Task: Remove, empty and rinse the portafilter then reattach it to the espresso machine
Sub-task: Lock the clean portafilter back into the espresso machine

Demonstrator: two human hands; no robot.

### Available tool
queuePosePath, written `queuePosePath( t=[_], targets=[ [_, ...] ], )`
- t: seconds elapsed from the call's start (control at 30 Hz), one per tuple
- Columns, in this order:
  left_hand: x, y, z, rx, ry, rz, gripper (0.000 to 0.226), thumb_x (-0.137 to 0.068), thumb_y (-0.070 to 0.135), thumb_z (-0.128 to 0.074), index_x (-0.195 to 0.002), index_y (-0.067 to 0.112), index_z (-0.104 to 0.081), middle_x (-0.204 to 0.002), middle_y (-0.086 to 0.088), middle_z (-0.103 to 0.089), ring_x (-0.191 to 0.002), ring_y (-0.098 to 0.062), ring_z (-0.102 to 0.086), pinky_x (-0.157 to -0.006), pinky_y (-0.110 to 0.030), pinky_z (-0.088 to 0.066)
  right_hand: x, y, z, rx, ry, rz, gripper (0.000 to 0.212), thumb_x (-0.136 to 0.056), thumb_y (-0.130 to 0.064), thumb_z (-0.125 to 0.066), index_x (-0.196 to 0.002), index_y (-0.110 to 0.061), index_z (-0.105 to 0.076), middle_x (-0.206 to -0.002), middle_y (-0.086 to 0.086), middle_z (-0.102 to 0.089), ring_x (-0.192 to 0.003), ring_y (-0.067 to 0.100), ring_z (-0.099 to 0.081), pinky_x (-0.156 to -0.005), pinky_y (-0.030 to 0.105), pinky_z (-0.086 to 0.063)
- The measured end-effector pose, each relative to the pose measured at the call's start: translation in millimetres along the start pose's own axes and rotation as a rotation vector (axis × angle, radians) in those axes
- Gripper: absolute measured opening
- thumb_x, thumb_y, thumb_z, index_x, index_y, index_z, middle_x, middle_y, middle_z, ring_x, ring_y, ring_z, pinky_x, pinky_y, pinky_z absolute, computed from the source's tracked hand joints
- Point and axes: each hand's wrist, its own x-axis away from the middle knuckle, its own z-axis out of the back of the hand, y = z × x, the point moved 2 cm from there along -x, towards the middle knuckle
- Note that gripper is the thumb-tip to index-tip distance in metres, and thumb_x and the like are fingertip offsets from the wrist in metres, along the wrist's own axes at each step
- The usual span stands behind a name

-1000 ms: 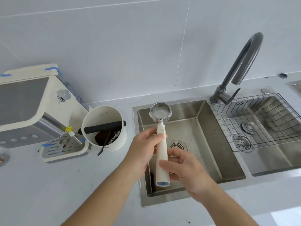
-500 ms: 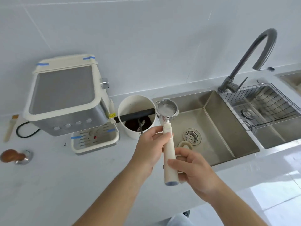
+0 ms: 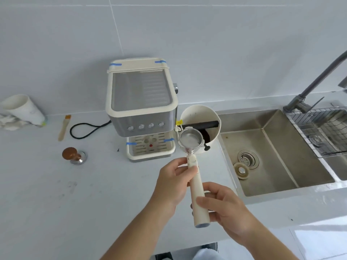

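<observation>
The portafilter (image 3: pixel 194 169) is held in the air above the countertop (image 3: pixel 56 194), just in front of the espresso machine (image 3: pixel 140 109) and left of the sink (image 3: pixel 272 151). Its metal basket faces up and looks empty and clean, and its cream handle points back toward the person. The left hand (image 3: pixel 172 186) pinches the handle near the basket end, with fingers closed around it. The right hand (image 3: pixel 223 207) wraps the lower part of the handle, fingers curled on it. Behind the basket stands a cream knock box (image 3: pixel 201 117) with dark grounds inside, touching the sink's left edge. Toward the countertop's left side lie a tamper (image 3: pixel 72 155), a small brush (image 3: pixel 63 127) and a tipped cup (image 3: pixel 22 109).
</observation>
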Motion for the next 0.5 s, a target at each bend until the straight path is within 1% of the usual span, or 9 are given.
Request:
queuePosePath(
  t=[0.07, 0.13, 0.23, 0.33, 0.4, 0.47, 0.5],
  targets=[
    [0.9, -0.7, 12.1, -0.006, 0.025, 0.003, 0.026, -0.078, 0.019, -0.074, -0.104, 0.017, -0.072, -0.092, -0.003, -0.079, -0.086, -0.022, -0.070, -0.089, -0.040, -0.058, -2.8, 1.5, -6.3, 0.002, -0.023, -0.009, 0.025, -0.073, -0.012, -0.071, -0.097, -0.009, -0.076, -0.083, 0.021, -0.067, -0.077, 0.032, -0.064, -0.063, 0.039, -0.057],
    [1.5, -1.7, 20.5, -0.009, 0.047, 0.009, 0.032, -0.070, 0.024, -0.074, -0.102, 0.018, -0.073, -0.093, -0.003, -0.079, -0.096, -0.031, -0.070, -0.094, -0.045, -0.055, -5.9, 3.0, -9.5, 0.012, -0.042, -0.020, 0.023, -0.073, -0.012, -0.071, -0.096, -0.010, -0.076, -0.084, 0.022, -0.067, -0.077, 0.033, -0.064, -0.062, 0.037, -0.057],
    [4.0, -5.2, 27.2, -0.007, 0.087, 0.015, 0.034, -0.068, 0.026, -0.074, -0.101, 0.019, -0.073, -0.093, -0.003, -0.079, -0.101, -0.034, -0.068, -0.095, -0.047, -0.054, -11.7, 6.0, -11.8, 0.034, -0.085, -0.042, 0.023, -0.074, -0.012, -0.072, -0.096, -0.009, -0.075, -0.084, 0.021, -0.069, -0.077, 0.032, -0.066, -0.066, 0.039, -0.058],
    [7.4, -6.9, 30.2, 0.001, 0.129, 0.028, 0.033, -0.067, 0.024, -0.074, -0.099, 0.018, -0.073, -0.090, -0.003, -0.079, -0.100, -0.033, -0.069, -0.095, -0.047, -0.055, -17.4, 7.6, -11.7, 0.068, -0.120, -0.069, 0.028, -0.073, -0.012, -0.072, -0.100, -0.005, -0.072, -0.084, 0.020, -0.069, -0.079, 0.032, -0.066, -0.072, 0.045, -0.057],
    [9.2, -8.9, 32.5, -0.005, 0.156, 0.046, 0.032, -0.069, 0.023, -0.075, -0.100, 0.017, -0.073, -0.090, -0.002, -0.079, -0.097, -0.030, -0.071, -0.095, -0.046, -0.055, -19.8, 7.5, -12.2, 0.087, -0.144, -0.087, 0.032, -0.072, -0.013, -0.072, -0.101, -0.004, -0.071, -0.085, 0.020, -0.068, -0.080, 0.033, -0.065, -0.074, 0.046, -0.057],
    [10.6, -11.4, 34.3, -0.008, 0.182, 0.064, 0.027, -0.075, 0.019, -0.077, -0.101, 0.016, -0.073, -0.090, -0.001, -0.079, -0.093, -0.024, -0.072, -0.093, -0.042, -0.056, -21.2, 8.1, -11.5, 0.099, -0.174, -0.104, 0.033, -0.071, -0.014, -0.073, -0.102, -0.003, -0.070, -0.086, 0.021, -0.066, -0.080, 0.033, -0.064, -0.074, 0.046, -0.056],
    [10.4, -12.4, 36.4, -0.011, 0.184, 0.073, 0.024, -0.078, 0.017, -0.077, -0.101, 0.016, -0.073, -0.090, 0.000, -0.079, -0.091, -0.021, -0.071, -0.089, -0.038, -0.057, -22.2, 9.1, -11.6, 0.101, -0.183, -0.108, 0.034, -0.071, -0.015, -0.072, -0.102, -0.003, -0.070, -0.086, 0.021, -0.066, -0.079, 0.033, -0.064, -0.074, 0.045, -0.056]
  ],
)
